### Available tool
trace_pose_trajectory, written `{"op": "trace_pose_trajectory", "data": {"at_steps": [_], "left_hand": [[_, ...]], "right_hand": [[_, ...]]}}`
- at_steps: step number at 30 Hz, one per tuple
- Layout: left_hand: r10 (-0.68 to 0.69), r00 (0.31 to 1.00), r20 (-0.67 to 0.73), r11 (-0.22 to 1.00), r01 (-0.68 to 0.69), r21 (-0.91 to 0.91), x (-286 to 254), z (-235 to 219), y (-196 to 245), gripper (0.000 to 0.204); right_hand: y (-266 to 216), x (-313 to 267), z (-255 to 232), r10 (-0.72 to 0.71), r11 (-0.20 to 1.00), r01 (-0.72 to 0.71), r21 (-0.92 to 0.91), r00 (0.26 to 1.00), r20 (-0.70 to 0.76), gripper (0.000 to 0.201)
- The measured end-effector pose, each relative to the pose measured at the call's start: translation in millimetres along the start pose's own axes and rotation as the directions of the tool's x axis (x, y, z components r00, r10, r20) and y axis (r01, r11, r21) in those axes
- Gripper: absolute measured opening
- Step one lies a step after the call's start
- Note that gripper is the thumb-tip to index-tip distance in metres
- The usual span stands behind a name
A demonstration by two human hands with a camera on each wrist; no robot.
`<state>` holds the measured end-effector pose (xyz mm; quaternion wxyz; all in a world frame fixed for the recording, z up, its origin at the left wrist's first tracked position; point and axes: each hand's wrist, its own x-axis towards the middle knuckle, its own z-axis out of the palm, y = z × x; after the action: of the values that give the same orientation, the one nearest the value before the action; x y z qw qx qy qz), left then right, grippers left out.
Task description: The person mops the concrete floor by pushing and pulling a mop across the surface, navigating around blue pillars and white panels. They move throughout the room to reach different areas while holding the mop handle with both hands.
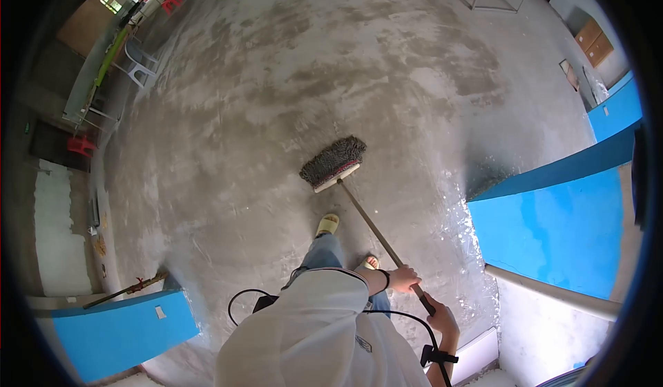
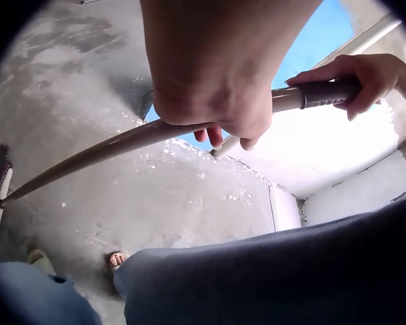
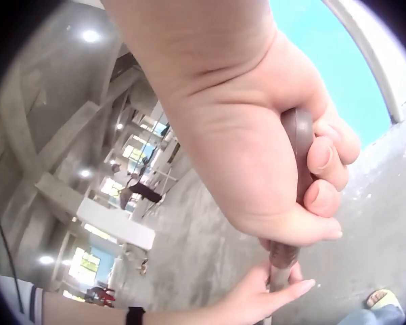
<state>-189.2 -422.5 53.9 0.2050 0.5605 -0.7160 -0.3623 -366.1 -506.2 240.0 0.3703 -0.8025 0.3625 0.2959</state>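
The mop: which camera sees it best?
The head view: the mop shows its whole shaggy head and most pole. The left wrist view has the pole but only part of the head; the right wrist view, just the dark grip and some pole.

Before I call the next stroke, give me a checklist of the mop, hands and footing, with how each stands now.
1. Right hand on the dark grip at the pole's end: ok.
2. Left hand round the pole, nearer the mop head: ok.
3. Mop head down on the floor: ok.
4. Slippers clear of the mop head: ok.
5. Black cable free of the pole: cannot tell; it runs close by.
6. Floor ahead even in tone: not ok, darker patches show.
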Motion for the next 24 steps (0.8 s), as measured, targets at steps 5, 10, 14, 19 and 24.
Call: {"op": "trace_pose_trajectory", "data": {"at_steps": [5,10,14,19,24], "left_hand": [[-0.204,0.966,0.161,0.976,0.186,0.117,3.9,-8.8,-21.0,0.025],[-0.213,0.975,0.058,0.975,0.207,0.085,-35.7,-61.8,-99.6,0.018],[-0.299,0.941,0.161,0.952,0.281,0.123,-95.9,-113.3,-182.5,0.017],[-0.366,0.911,-0.190,0.905,0.396,0.154,-226.2,-207.2,-305.8,0.021],[-0.415,0.821,-0.392,0.889,0.457,0.017,-324.4,-325.8,-404.0,0.016]], "right_hand": [[-23.0,30.1,19.8,0.032,0.921,-0.063,-0.385,0.996,-0.087,0.079],[-106.9,99.0,8.4,0.010,0.898,-0.051,-0.438,0.995,-0.096,0.080],[-178.3,180.4,46.3,-0.004,0.905,-0.002,-0.425,1.000,-0.014,0.079],[-351.7,284.4,59.5,-0.185,0.931,0.189,-0.313,0.982,0.046,0.084],[-527.2,377.0,28.9,-0.353,0.907,0.369,-0.204,0.929,0.113,0.082]]}}
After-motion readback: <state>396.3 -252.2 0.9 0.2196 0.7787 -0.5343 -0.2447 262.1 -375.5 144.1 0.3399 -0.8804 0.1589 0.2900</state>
